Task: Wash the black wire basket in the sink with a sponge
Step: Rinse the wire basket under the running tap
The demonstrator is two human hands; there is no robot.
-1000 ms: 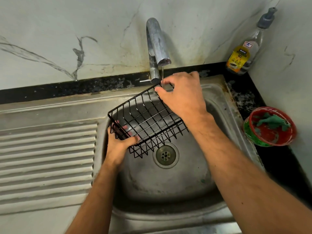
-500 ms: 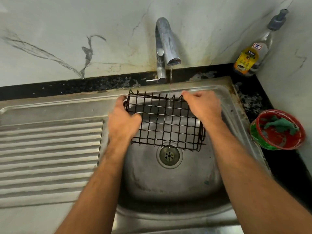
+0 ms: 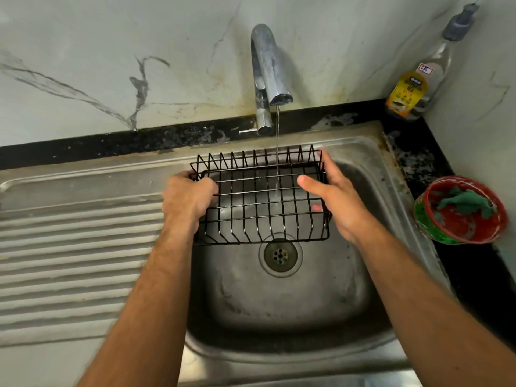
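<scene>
The black wire basket (image 3: 259, 199) hangs level over the steel sink (image 3: 363, 169), above the drain. My left hand (image 3: 187, 199) grips its left end. My right hand (image 3: 332, 196) holds its right end, thumb over the rim and fingers behind. A thin stream of water falls from the chrome tap (image 3: 268, 71) through the basket's wires. A green sponge (image 3: 466, 202) lies in a red and green bowl (image 3: 435, 233) on the counter to the right, apart from both hands.
A dish soap bottle (image 3: 418, 79) with a yellow label stands in the back right corner. The ribbed steel drainboard (image 3: 69, 261) stretches to the left of the sink. A black stone counter (image 3: 474, 275) borders the sink on the right and at the back.
The basket was tilted with one corner high under the tap; both hands have turned it level and shifted to its two ends. Water now runs through it.
</scene>
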